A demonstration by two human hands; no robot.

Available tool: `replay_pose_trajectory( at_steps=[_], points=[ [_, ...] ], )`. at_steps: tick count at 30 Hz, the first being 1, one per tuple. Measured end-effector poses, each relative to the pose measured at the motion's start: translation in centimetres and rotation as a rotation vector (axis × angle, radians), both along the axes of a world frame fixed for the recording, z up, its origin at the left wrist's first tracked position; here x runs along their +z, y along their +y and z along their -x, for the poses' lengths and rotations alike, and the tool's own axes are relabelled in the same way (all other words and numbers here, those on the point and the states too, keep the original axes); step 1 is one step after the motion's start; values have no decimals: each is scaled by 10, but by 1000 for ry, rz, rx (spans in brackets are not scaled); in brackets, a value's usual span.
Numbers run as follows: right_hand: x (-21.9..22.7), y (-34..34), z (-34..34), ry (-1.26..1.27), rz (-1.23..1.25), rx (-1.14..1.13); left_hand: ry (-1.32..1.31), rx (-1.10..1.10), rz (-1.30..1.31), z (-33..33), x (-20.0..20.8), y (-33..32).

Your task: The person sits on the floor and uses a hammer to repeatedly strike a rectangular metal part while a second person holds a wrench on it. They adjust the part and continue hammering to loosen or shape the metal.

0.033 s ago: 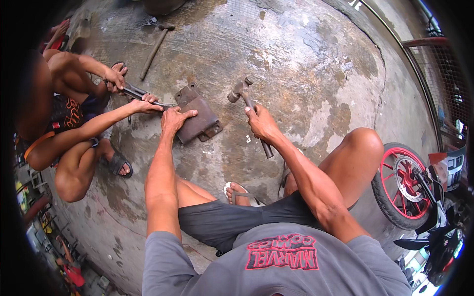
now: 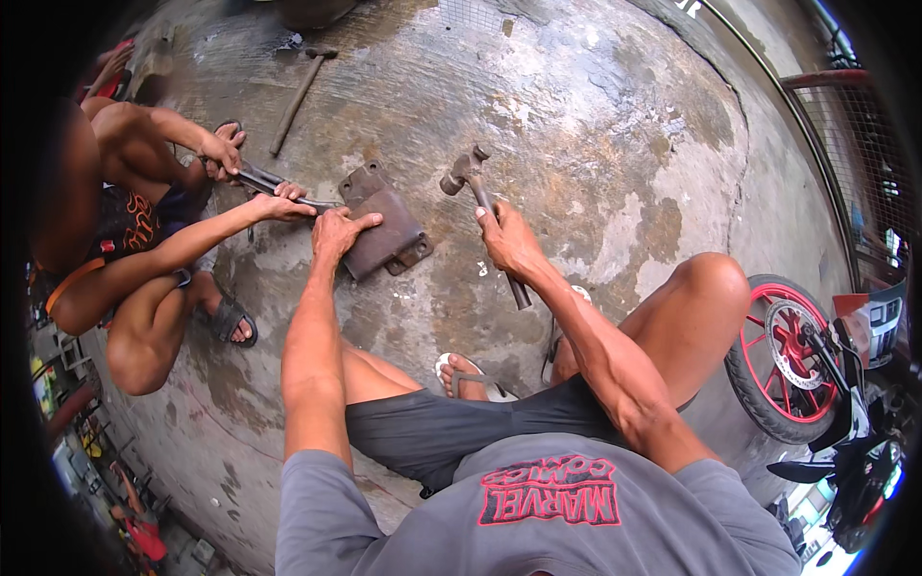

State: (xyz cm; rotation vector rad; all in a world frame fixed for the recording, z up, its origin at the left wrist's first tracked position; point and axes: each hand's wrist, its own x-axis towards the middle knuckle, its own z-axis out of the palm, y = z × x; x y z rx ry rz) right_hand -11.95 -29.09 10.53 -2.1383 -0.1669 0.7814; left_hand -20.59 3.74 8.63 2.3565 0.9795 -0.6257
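A heavy brown metal block [image 2: 387, 228] with bolt lugs at its ends lies on the concrete ground in front of me. My left hand [image 2: 338, 233] grips its left edge, the thumb laid across the top; some of its fingers are hidden. In my right hand [image 2: 509, 240] is a hammer [image 2: 468, 173], held by the handle, its head raised to the right of the block and apart from it. A co-worker's two hands [image 2: 279, 204] hold long-handled metal tongs [image 2: 259, 179], whose far end reaches the block's left side beside my left fingers.
A second hammer [image 2: 302, 106] lies on the ground beyond the co-worker. The co-worker [image 2: 144, 211] squats at left. A motorcycle with a red-rimmed wheel [image 2: 783, 360] stands at right by my knee. Mesh fencing [image 2: 855, 144] runs along the far right.
The hammer in my right hand has shifted very slightly up and to the left. My left hand, the block and the co-worker's tongs stay in place.
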Motion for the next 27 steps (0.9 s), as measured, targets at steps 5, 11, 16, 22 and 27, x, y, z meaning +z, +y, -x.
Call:
replay_pose_trajectory(
  at_steps=[5, 11, 16, 22, 27],
  points=[
    [37, 16, 46, -8, -330, -224, 0, -20, -63, -7, 5, 1],
    [-3, 30, 87, 91, -236, -257, 51, -37, -127, -17, 4, 0],
    [-20, 36, 102, 152, -92, -209, 69, 14, -116, -17, 10, -7],
    [-14, 32, 105, 90, -93, -191, 29, 109, -71, -12, 12, -20],
    [-15, 39, 104, 151, -53, -117, -51, 245, -181, -4, 8, -25]
  ],
)
